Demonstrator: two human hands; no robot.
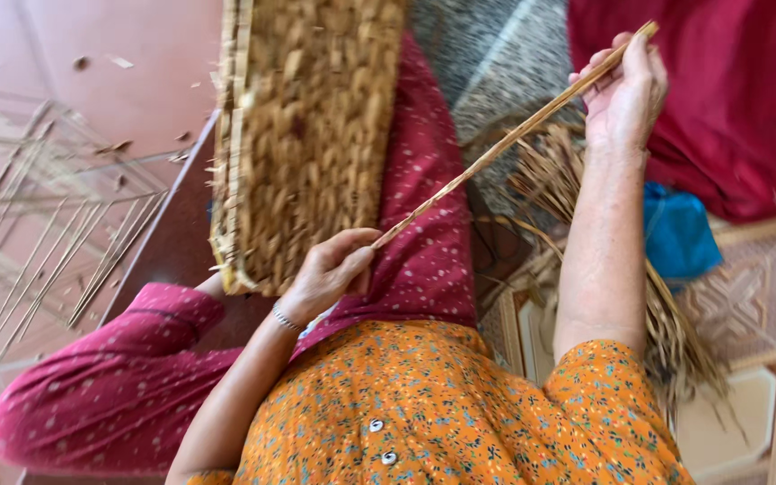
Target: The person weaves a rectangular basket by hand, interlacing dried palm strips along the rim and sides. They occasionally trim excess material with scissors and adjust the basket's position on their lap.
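A long straw-coloured fibre strand (496,148) stretches taut between my two hands. My left hand (330,274) pinches its lower end just beside the edge of a woven straw basket panel (303,135) that rests on my lap. My right hand (623,90) is raised and grips the strand's upper end. A silver bracelet circles my left wrist.
A bundle of dried fibre (568,189) lies on the floor under my right arm. Loose thin strips (56,242) spread over the red floor at left. A red cloth (720,90) and a blue bag (675,229) sit at right on patterned tiles.
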